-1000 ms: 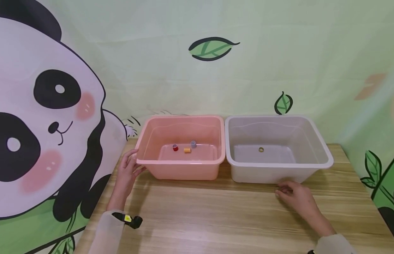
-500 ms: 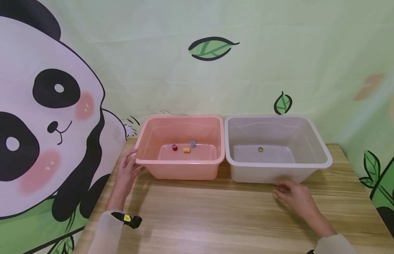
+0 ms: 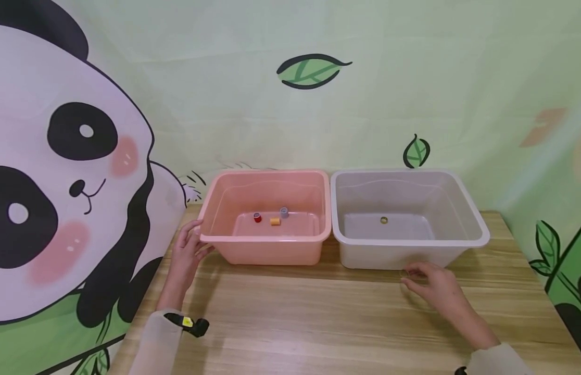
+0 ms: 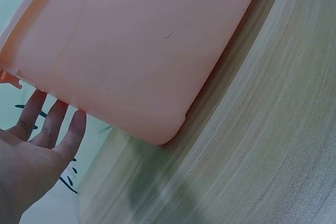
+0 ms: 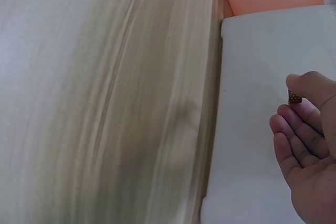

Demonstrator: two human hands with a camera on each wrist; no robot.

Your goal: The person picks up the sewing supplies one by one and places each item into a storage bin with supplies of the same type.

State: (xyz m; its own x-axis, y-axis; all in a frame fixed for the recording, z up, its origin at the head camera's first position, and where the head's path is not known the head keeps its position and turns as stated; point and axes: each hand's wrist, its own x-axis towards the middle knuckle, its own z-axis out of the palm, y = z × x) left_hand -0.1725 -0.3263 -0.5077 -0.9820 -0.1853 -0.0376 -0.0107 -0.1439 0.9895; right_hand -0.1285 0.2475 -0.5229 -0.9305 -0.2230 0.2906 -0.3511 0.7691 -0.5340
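The pink tub (image 3: 267, 252) and the grey tub (image 3: 379, 255) stand side by side. My left hand (image 3: 185, 258) touches the pink tub's left end; in the left wrist view, nearly straight fingers (image 4: 76, 124) meet its outer wall. In front of the grey tub, my right hand (image 3: 436, 289) pinches a small dark brown ring-like piece with gold dots (image 5: 295, 97) between thumb and finger. Inside the pink tub lie a red small cylinder (image 3: 257, 217), an orange one (image 3: 275, 222) and a grey-blue one (image 3: 283, 212). A gold-coloured ring (image 3: 384, 220) lies in the grey tub.
Both tubs stand at the back of a wooden table (image 3: 290, 317), close to a printed cloth backdrop (image 3: 225, 104) with a panda and leaves. Bare tabletop spreads in front of the tubs.
My right hand has shifted slightly left and up, its thumb and index finger a little further apart, so the pinched piece shows more. My left hand stays put.
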